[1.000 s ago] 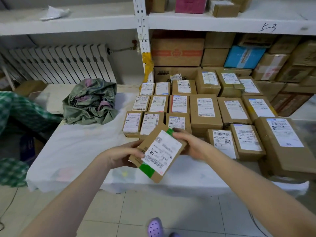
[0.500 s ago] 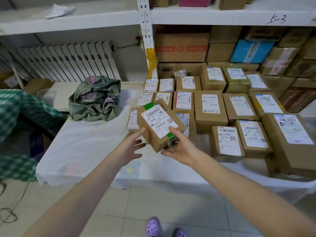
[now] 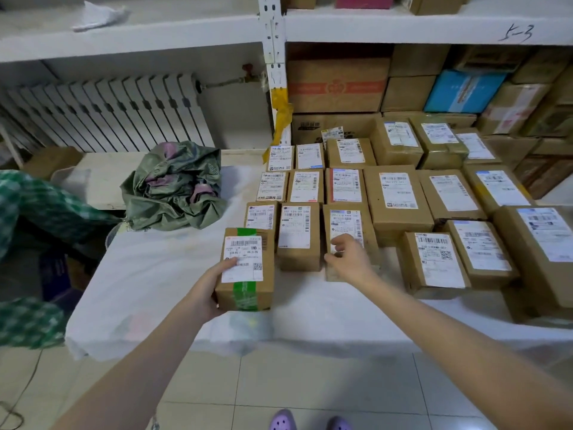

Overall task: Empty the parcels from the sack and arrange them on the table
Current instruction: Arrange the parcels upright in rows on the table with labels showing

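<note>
Head camera view, looking down over a white-covered tabletop (image 3: 148, 274), with a person's two bare arms reaching forward. The left grip (image 3: 214, 290) holds a green-taped parcel (image 3: 248, 268), a brown cardboard box with a white shipping label on top and a band of green tape round it. The thumb lies on the label's near left corner and the fingers wrap the box's near left corner. Whether the box sits fully flat on the tabletop cannot be told. It is toward the near edge, about midway along the tabletop, at the left end of the arranged boxes and just in front of a smaller one.

The right grip (image 3: 350, 259) rests on a plain parcel (image 3: 345, 228) farther right, with one box between the two. Its fingers curl over the near end of the label and its thumb is against the box's left side.

Other parcels (image 3: 397, 197), all label up, fill the right half of the tabletop in tidy rows back to the far edge, with small ones to the left and larger ones toward the right edge. A crumpled green sack (image 3: 173, 187) lies slumped near the far left corner, well apart from both grips.

Beyond the far edge stand a white radiator (image 3: 117, 113) and white shelving (image 3: 403, 26) packed with cartons. Purple shoes (image 3: 282, 420) show on the tiled floor below.
</note>
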Demonstrator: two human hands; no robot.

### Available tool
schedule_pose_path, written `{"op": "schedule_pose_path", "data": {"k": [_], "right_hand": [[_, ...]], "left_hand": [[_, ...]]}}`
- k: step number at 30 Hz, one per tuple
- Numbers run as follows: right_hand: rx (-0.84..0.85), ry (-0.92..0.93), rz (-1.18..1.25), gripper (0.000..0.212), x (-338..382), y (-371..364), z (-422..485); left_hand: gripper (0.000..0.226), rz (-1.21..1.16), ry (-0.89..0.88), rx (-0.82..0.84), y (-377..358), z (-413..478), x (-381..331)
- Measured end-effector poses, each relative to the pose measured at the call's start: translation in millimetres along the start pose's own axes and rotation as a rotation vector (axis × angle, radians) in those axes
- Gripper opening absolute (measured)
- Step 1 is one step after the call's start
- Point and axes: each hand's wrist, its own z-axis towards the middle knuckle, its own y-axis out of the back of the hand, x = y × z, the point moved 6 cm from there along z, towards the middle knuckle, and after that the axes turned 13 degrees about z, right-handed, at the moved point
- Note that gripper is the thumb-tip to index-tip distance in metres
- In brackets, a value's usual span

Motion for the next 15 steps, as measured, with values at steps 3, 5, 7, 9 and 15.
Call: {"op": "schedule_pose_path", "data": {"k": [3, 5, 7, 9, 15], "right_hand": [[0.092, 0.026, 0.015, 0.028, 1.4, -24.9, -3.1], [0.107, 0.041, 0.016, 0.023, 0.0, -37.3, -4.2], [0.117, 0.062, -0.006, 0.019, 2.7, -46.2, -3.8], [0.126, 0.098, -0.045, 0.017, 8.2, -54.3, -2.7], [0.187, 0.268, -0.393, 0.032, 23.9, -74.9, -14.6]], "left_hand": [[0.015, -0.037, 0.012, 0.005, 17.0, 11.7, 2.5], [0.021, -0.035, 0.027, 0.044, 20.6, 25.1, 3.5], [0.034, -0.024, 0.027, 0.066, 20.8, 41.7, 2.6], [0.042, 0.010, 0.022, 0.050, 21.1, 56.7, 1.5], [0.035, 0.175, -0.057, 0.047, 13.1, 91.9, 3.5]]}}
